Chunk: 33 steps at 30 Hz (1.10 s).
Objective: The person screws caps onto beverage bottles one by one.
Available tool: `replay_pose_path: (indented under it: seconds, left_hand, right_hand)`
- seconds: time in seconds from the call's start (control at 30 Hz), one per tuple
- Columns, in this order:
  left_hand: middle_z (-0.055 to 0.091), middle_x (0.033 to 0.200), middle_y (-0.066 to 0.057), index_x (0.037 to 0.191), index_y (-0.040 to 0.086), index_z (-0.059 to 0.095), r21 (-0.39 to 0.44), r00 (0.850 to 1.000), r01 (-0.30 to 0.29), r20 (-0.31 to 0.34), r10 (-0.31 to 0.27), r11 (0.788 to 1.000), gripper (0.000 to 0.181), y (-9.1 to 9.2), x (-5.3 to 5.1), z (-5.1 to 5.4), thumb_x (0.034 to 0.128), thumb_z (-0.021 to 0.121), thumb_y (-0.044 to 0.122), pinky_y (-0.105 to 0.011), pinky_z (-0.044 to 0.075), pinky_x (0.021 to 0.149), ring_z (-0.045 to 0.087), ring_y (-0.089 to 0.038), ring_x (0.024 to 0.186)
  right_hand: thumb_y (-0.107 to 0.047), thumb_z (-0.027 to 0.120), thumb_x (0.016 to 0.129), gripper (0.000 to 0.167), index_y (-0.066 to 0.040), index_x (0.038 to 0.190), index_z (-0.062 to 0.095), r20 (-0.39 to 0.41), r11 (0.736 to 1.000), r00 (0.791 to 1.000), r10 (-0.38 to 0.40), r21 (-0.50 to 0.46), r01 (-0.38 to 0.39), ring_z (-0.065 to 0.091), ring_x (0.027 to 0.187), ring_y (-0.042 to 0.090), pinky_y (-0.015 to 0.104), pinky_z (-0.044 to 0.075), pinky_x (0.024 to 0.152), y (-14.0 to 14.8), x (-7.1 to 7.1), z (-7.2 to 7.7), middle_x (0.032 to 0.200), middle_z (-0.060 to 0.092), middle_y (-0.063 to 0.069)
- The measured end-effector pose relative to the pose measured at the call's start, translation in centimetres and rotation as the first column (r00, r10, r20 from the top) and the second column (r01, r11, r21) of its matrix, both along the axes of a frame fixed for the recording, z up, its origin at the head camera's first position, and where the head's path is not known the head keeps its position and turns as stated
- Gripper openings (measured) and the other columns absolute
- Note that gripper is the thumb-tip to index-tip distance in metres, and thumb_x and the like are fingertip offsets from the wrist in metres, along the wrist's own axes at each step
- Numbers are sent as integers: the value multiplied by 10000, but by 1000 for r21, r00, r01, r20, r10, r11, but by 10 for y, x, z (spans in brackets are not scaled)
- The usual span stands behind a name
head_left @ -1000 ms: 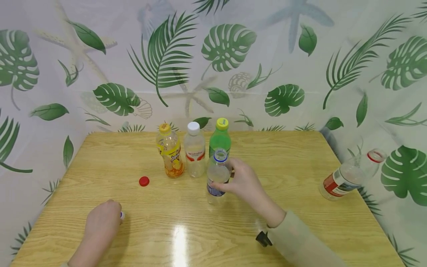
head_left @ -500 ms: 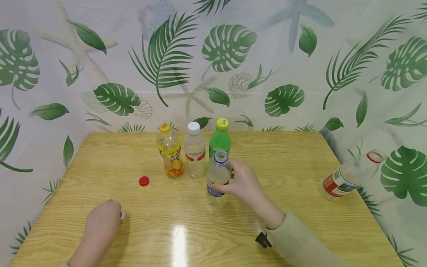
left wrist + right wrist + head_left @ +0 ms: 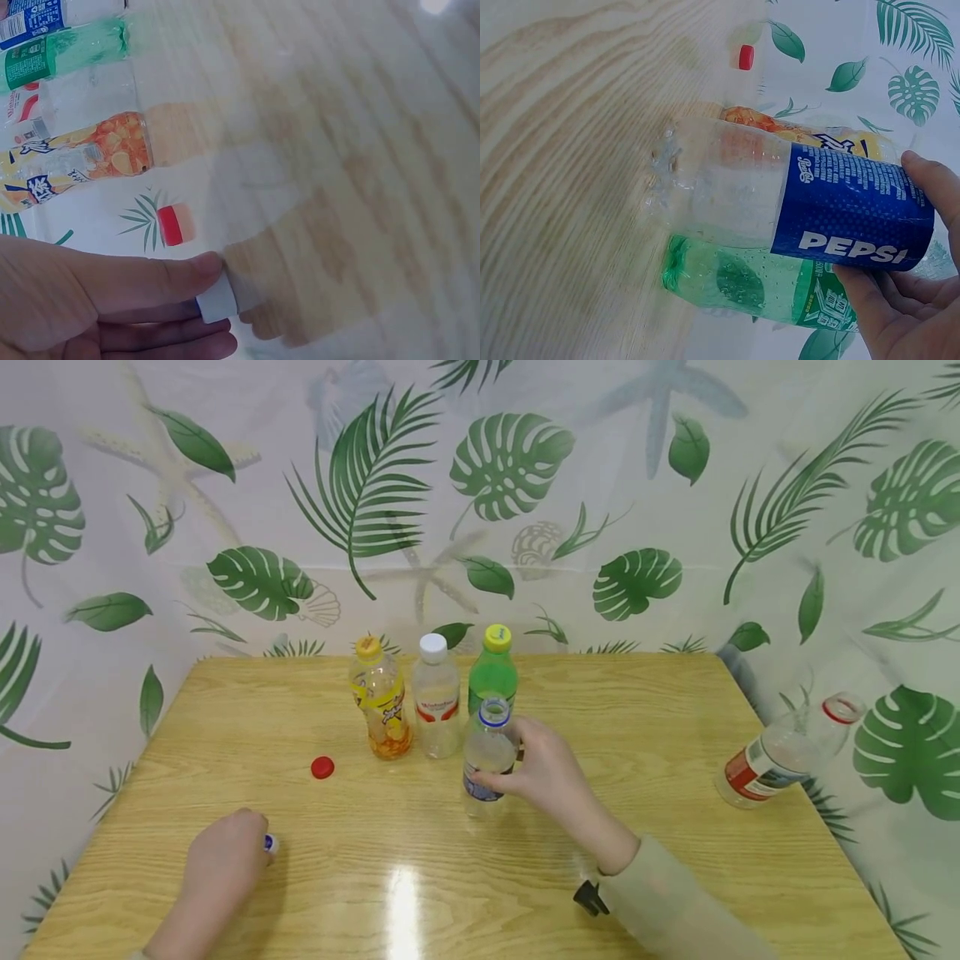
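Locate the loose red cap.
In the head view, the red cap lies left of centre on the table, between the left hand and the orange-capped bottle.

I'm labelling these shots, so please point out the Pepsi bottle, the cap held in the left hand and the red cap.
Pepsi bottle (image 3: 804, 202): right wrist view, on its blue label.
Held cap (image 3: 218, 301): left wrist view, on its white side.
Red cap (image 3: 322, 767): head view, on its upper face.
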<state>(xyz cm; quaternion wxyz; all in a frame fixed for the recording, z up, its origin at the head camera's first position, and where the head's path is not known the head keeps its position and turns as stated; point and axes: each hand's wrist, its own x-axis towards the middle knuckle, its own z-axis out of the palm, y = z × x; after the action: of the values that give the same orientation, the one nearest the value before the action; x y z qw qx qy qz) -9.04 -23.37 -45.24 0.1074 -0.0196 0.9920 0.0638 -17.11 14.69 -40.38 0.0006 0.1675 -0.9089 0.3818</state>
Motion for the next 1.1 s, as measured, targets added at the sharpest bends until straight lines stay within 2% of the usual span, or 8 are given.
replay_pose_path:
  seconds: [0.1,0.23,0.4,0.57,0.8,1.1]
  left_hand:
    - [607,732,-54,791,18,650,14,1000,10,19,-11,1000,253,-3,-1,1,862,866,130,-390,502,559,515,-204,655]
    - [591,710,-45,753,47,625,13,1000,22,9,-22,1000,268,-3,-3,7,865,855,127,-384,483,554,508,-206,645]
    - [621,735,-46,812,29,680,10,999,24,26,-24,1000,192,0,-8,21,893,832,115,-355,476,557,519,-200,657]
    - [657,781,-61,873,9,715,0,999,51,14,-51,999,142,4,-12,38,895,821,101,-367,508,569,552,-201,679]
    - [626,789,-64,893,-16,729,-40,991,107,-76,-110,993,210,13,-16,61,869,878,130,-368,559,573,587,-190,670]
    - [598,776,-68,841,-2,714,-82,962,180,-194,-193,980,229,26,-24,96,827,911,113,-317,528,513,563,-164,611]
  right_hand:
    - [-245,972,777,562,-22,1217,703,-5,1000,1000,3,2,-3,692,1002,249,385,604,803,-1,-1,-1,1135,732,123]
    - [-250,971,779,557,-20,1209,703,-3,1000,1000,-2,3,2,694,1001,250,389,605,804,-1,-1,-1,1136,734,124]
    - [-226,971,778,576,-21,1238,693,13,1000,1000,-4,-10,4,703,1032,259,413,617,839,-1,0,1,1159,732,122]
    - [-220,969,781,582,-16,1248,688,19,1000,1000,-3,-14,3,706,1046,264,427,622,854,-1,0,1,1163,730,126]
    - [-243,963,793,571,-18,1241,689,19,1000,1000,-3,0,3,712,1043,264,430,627,856,-1,-1,0,1154,730,124]
    - [-231,963,791,580,-18,1254,685,16,1000,1000,-6,5,6,711,1041,263,422,624,846,-1,0,0,1162,731,124]
